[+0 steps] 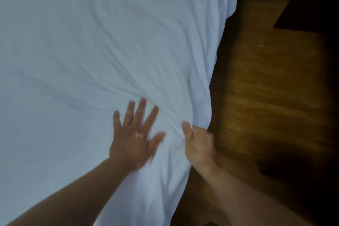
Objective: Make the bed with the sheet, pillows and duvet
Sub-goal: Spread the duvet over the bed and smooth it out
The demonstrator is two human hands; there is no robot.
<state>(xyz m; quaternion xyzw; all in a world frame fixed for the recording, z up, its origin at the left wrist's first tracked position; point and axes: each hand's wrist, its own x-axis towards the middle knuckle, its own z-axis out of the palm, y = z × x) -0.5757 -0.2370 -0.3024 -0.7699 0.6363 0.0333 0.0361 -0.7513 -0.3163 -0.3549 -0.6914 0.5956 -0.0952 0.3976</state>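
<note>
White sheet [91,42] covered the bed from 9 o'clock round to 12, its edge falling over the mattress side toward the wooden floor [266,88] at 3 o'clock. Near 6 o'clock the left grip [134,139] lay flat on the sheet, fingers straight and spread wide, holding nothing. It seemed placed there to pin the cloth so the slack would not slide across the mattress. Just beside it, toward 5 o'clock, the right grip [198,145] was closed on a bunched fold of the sheet at the bed's edge. Creases fanned from that fold up toward 11 o'clock, which suggested a pull outward and down to draw the fabric taut for tucking. Pillows and duvet were not in view, so the task looked to be at its sheet stage. A dark piece of furniture [315,0] stood at 1 o'clock. No brand, label or writing could be read anywhere.
</note>
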